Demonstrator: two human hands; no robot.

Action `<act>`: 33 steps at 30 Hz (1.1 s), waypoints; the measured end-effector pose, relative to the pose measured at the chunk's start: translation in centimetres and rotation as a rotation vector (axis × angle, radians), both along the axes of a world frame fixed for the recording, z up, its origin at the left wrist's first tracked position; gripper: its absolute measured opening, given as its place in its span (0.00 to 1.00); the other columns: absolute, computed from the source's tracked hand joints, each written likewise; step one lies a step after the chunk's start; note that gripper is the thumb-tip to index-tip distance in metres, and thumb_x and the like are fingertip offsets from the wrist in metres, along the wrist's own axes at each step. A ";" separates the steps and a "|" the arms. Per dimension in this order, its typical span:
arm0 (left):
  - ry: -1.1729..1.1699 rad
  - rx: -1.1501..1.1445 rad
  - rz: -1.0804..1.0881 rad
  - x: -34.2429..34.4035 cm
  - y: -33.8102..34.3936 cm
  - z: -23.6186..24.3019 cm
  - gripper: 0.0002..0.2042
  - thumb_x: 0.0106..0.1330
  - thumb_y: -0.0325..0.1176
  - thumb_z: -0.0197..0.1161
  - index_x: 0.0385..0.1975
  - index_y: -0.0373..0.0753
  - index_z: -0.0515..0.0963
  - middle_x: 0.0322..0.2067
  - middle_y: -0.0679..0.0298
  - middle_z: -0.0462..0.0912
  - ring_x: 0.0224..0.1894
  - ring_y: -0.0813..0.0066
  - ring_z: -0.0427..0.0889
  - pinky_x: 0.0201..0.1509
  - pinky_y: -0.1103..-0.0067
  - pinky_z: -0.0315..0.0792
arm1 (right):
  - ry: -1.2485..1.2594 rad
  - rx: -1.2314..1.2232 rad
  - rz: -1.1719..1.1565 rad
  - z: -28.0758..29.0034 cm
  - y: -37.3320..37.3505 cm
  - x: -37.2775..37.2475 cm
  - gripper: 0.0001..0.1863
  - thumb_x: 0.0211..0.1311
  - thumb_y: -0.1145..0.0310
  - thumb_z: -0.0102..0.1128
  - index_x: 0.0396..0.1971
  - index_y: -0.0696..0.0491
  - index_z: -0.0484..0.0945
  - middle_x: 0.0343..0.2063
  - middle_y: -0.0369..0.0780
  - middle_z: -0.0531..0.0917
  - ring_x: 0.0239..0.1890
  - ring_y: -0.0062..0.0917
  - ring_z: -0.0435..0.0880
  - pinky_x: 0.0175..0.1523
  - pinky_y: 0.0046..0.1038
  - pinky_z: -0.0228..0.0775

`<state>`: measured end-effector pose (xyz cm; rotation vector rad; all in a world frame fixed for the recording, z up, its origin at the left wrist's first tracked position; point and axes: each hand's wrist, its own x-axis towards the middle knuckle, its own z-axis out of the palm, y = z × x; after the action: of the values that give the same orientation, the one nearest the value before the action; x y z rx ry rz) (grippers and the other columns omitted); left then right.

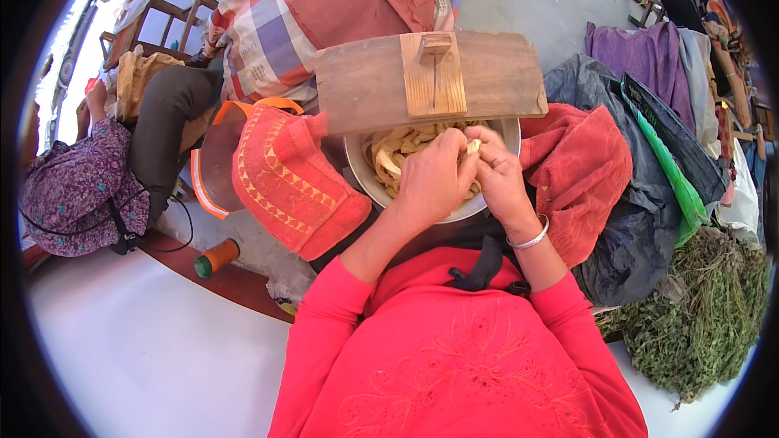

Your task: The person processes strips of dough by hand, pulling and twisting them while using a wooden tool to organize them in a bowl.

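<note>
Pale strip (474, 146) pinched between the fingertips of left hand (436, 174) and right hand (501, 178), above the white bowl (355, 156), presumably so bits drop inside. Loose strips (389, 161) lie in bowl. Wooden board (361, 85) spans bowl's far side; red cloths (580, 166) flank bowl, perhaps as padding.
</note>
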<state>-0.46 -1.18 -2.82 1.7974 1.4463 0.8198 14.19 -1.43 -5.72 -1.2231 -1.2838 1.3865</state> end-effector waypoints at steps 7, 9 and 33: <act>-0.906 -0.621 0.176 -0.1 0.3 -3.0 0.09 0.70 0.39 0.55 0.34 0.39 0.72 0.20 0.72 0.72 0.20 0.87 0.69 0.19 0.86 0.60 | -0.296 0.445 -0.160 1.9 1.0 -0.7 0.07 0.51 0.82 0.62 0.32 0.61 0.81 0.45 0.44 0.77 0.45 0.30 0.75 0.49 0.27 0.68; -1.066 -0.800 0.266 -0.1 -1.1 -2.6 0.09 0.71 0.41 0.55 0.34 0.43 0.72 0.20 0.74 0.70 0.17 0.90 0.62 0.14 0.89 0.51 | -0.298 0.462 -0.152 2.4 0.7 -0.9 0.06 0.51 0.82 0.62 0.31 0.61 0.81 0.44 0.43 0.76 0.44 0.29 0.76 0.48 0.26 0.69; 0.035 0.309 -0.097 -3.8 -0.5 -0.3 0.04 0.60 0.27 0.63 0.32 0.37 0.75 0.24 0.57 0.76 0.26 0.58 0.78 0.28 0.72 0.70 | -0.806 0.153 0.560 7.2 3.0 4.0 0.12 0.59 0.63 0.62 0.28 0.58 0.76 0.24 0.47 0.79 0.30 0.45 0.79 0.34 0.37 0.71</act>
<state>-4.23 -1.73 -3.12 2.1023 1.2968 1.0087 18.16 1.60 1.47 -1.4359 -2.3871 1.1374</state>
